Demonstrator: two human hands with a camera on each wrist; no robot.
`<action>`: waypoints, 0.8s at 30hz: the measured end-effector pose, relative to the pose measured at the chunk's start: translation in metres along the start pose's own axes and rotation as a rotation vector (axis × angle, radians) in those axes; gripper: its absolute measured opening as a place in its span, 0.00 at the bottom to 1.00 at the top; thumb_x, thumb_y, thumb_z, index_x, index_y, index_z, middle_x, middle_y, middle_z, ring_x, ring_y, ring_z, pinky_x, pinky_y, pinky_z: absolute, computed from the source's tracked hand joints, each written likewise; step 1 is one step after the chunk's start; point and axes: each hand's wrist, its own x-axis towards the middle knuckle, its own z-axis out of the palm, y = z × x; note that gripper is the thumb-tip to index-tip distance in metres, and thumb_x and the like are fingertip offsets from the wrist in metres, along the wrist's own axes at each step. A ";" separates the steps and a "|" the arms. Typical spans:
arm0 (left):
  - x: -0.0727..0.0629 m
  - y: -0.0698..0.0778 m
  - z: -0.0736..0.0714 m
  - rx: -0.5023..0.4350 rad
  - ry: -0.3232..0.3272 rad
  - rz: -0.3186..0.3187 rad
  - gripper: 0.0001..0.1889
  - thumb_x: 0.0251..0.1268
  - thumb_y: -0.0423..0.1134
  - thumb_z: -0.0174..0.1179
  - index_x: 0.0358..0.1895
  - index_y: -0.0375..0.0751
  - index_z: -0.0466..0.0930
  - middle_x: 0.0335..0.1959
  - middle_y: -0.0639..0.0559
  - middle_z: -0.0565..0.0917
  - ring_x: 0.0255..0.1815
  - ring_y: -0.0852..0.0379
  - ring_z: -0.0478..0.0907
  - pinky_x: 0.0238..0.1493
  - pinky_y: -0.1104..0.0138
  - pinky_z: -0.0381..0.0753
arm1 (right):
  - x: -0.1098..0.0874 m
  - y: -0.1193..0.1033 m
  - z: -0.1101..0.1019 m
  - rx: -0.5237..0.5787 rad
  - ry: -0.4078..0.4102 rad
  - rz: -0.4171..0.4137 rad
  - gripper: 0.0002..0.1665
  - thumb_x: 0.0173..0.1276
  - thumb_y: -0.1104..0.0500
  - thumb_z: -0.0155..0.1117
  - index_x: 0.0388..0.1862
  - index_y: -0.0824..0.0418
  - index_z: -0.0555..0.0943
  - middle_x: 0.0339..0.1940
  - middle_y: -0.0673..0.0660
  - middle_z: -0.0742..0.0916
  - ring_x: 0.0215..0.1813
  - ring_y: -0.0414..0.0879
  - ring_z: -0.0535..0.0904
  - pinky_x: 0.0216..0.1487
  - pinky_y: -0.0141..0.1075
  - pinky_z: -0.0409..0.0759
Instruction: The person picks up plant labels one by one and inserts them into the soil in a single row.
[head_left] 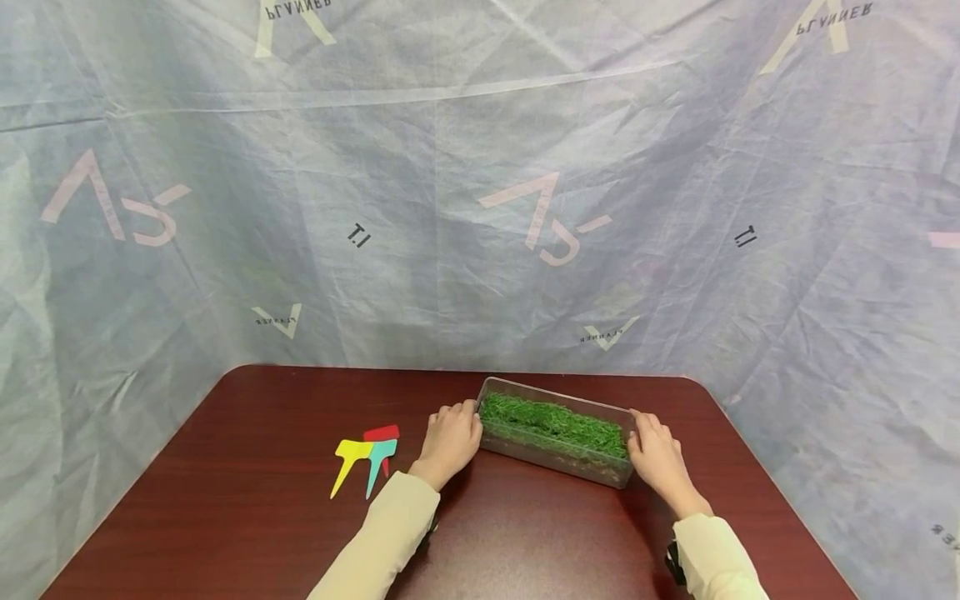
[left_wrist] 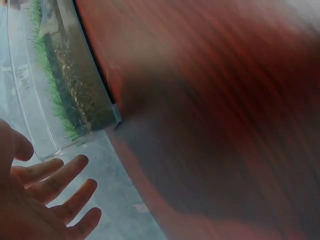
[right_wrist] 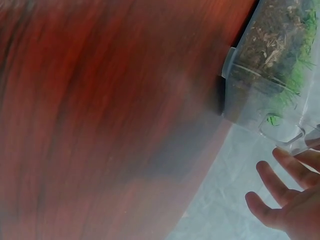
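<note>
A clear plastic box [head_left: 558, 462] stands angled on the table, with green artificial grass [head_left: 558, 419] in it. Brown shredded material [right_wrist: 270, 37] shows through its wall below the grass. At the box's left end, my left hand [head_left: 454, 437] holds the rim; in the left wrist view its thumb and fingers [left_wrist: 60, 185] lie about the rim corner, the other fingers spread. My right hand [head_left: 660, 454] holds the rim at the opposite end. In the right wrist view, fingers [right_wrist: 272, 185] reach under a clear lip there, and the thumb is mostly hidden.
Left of my left hand lie yellow [head_left: 351, 458], light blue [head_left: 380, 458] and red [head_left: 382, 432] T-shaped plant labels, overlapping. The dark red table [head_left: 247, 483] has rounded far corners. A grey printed cloth [head_left: 435, 208] hangs behind and at both sides.
</note>
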 end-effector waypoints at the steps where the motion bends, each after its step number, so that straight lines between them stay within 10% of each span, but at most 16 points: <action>1: -0.002 -0.001 -0.002 0.012 0.002 0.003 0.13 0.69 0.41 0.45 0.48 0.39 0.75 0.32 0.48 0.79 0.39 0.45 0.75 0.41 0.53 0.72 | 0.000 -0.001 0.001 0.007 -0.004 -0.007 0.24 0.65 0.65 0.49 0.60 0.69 0.67 0.53 0.69 0.75 0.52 0.68 0.71 0.41 0.60 0.66; 24: -0.042 -0.021 -0.039 0.210 0.041 0.077 0.09 0.63 0.43 0.52 0.32 0.43 0.76 0.24 0.51 0.78 0.31 0.46 0.74 0.32 0.57 0.71 | -0.005 -0.027 0.012 0.028 -0.050 -0.112 0.23 0.66 0.65 0.51 0.61 0.68 0.68 0.54 0.65 0.76 0.52 0.62 0.72 0.45 0.59 0.66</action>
